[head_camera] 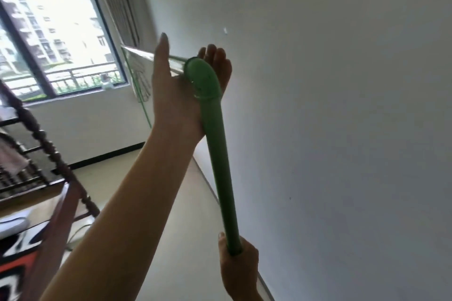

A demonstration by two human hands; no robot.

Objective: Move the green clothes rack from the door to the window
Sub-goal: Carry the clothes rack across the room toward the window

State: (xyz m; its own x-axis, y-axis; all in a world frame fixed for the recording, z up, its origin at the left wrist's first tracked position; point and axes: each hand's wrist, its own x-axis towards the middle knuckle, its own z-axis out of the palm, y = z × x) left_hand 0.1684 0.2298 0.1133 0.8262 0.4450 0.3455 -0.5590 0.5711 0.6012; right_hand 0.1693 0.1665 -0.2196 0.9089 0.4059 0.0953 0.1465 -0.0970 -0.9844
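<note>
My biggest worry is the top corner slipping. My left hand (181,95) is spread wide, fingers straight and thumb up, so it only props the elbow joint of the green clothes rack (215,144) against the palm and does not clasp it. If the frame swings or I turn too fast, that corner could slide off the palm, I judge, and all the weight would fall on my right hand (238,269), which is wrapped tightly around the upright pole lower down. The white wall (342,105) is just beside the pole on my right, so a tilt that way could scrape or knock it. On my left stands dark wooden furniture (49,154) with turned spindles, and the far leg could catch on it as I go forward.

The rack is a smooth, pale green tube with a rounded elbow at the top; a thin top bar runs from it towards the window (56,39), and a slim green leg drops at the far end. It is tilted, held in the air between my hands, and the window lies ahead and to the left, not yet reached.
</note>
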